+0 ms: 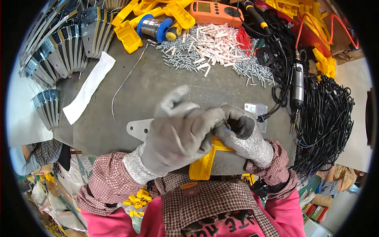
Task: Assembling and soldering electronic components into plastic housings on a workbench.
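Both my hands wear grey coated work gloves and meet above the near middle of the bench. My left hand [173, 134] has one blurred finger raised, while its other fingertips press together against the right hand's fingers. My right hand [244, 134] is curled in a pinch at the same spot. A tiny blue bit [228, 127] shows between the fingertips; the rest of what they grip is hidden. Below the hands, a yellow plastic housing [202, 165] lies at the bench's near edge, partly covered. A flat metal plate with holes [136, 129] sticks out from behind my left hand.
Screws [177, 55] and pale plugs [217, 41] are heaped at the back, near a solder spool [152, 28] and an orange meter [211, 12]. An electric screwdriver [298, 85] hangs at right beside black cables [325, 118]. Metal blades [63, 51] and a white strip [90, 87] lie left.
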Tool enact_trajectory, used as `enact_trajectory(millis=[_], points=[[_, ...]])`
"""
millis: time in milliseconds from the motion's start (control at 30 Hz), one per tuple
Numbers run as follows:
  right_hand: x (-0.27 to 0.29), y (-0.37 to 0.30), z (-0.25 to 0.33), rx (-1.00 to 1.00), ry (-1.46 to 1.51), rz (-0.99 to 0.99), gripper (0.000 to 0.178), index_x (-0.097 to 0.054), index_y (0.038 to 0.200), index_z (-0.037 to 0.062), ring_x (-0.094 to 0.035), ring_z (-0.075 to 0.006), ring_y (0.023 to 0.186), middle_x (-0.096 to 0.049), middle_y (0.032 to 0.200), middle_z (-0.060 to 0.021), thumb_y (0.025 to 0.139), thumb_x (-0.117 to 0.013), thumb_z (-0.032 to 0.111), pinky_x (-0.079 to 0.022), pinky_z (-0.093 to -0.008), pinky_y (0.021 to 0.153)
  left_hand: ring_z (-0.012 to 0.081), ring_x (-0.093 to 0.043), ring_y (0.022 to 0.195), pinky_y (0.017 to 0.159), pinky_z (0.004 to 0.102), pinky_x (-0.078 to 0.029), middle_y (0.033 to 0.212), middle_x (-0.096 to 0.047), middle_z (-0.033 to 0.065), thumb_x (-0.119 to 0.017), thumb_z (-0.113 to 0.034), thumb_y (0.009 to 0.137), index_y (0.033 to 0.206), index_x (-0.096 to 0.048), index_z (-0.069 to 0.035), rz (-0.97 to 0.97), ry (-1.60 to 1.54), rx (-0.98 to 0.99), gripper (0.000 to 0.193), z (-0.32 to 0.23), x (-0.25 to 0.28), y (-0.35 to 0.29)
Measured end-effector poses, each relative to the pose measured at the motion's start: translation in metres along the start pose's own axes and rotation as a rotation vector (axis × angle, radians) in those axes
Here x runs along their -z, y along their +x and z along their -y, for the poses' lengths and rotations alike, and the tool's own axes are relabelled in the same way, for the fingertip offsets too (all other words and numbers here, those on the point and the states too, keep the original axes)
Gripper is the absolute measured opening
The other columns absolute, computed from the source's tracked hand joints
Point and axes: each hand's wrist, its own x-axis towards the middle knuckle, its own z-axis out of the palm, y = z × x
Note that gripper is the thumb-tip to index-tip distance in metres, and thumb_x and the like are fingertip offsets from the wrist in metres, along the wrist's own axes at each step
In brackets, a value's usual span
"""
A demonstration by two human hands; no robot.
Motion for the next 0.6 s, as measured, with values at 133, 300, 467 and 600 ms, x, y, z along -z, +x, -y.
enact_trajectory(millis=[133,300,467,600], points=[[0.009,0.004,-0.008,0.449,-0.415,-0.033,0.015,-0.064,0.100,0.0045,-0.057,-0.0095,0.085,-0.058,0.094,-0.0042,0.085,-0.066,0.007,-0.047,-0.0283,0.069,0.0143,-0.064,0.089,0.093,0.0337,-0.050,0.094,-0.066,0.0062,-0.065,0.002,0.078,0.121,-0.056,-0.003,-0.035,-0.623,0.423,0.044,-0.013,-0.006,0.004],[-0.001,0.006,-0.004,0.186,-0.150,-0.141,0.020,-0.062,0.101,0.0035,-0.060,-0.0280,0.071,-0.059,0.087,-0.0112,0.083,-0.067,0.006,-0.049,-0.0354,0.064,0.0227,-0.062,0.083,0.096,0.0432,-0.043,0.087,-0.061,0.0035,-0.070,0.005,0.068,0.118,-0.061,-0.011,-0.250,0.394,-0.362,0.053,-0.010,-0.015,0.013],[-0.011,-0.009,0.021,0.281,-0.589,-0.282,0.020,-0.063,0.103,0.0049,-0.064,-0.0294,0.078,-0.059,0.088,-0.0124,0.083,-0.067,0.005,-0.052,-0.0372,0.065,0.0254,-0.061,0.087,0.098,0.0425,-0.044,0.098,-0.061,0.0035,-0.070,0.009,0.068,0.119,-0.061,-0.010,-0.144,-0.208,0.093,0.055,-0.004,-0.020,0.000],[0.000,-0.012,0.027,0.271,-0.777,-0.208,0.026,-0.066,0.107,0.0065,-0.066,-0.0337,0.079,-0.063,0.090,-0.0128,0.080,-0.069,0.005,-0.054,-0.0396,0.067,0.0256,-0.059,0.098,0.098,0.0422,-0.044,0.099,-0.063,0.0032,-0.068,0.008,0.070,0.120,-0.063,-0.010,-0.109,0.106,0.031,0.054,-0.016,-0.016,0.002]])
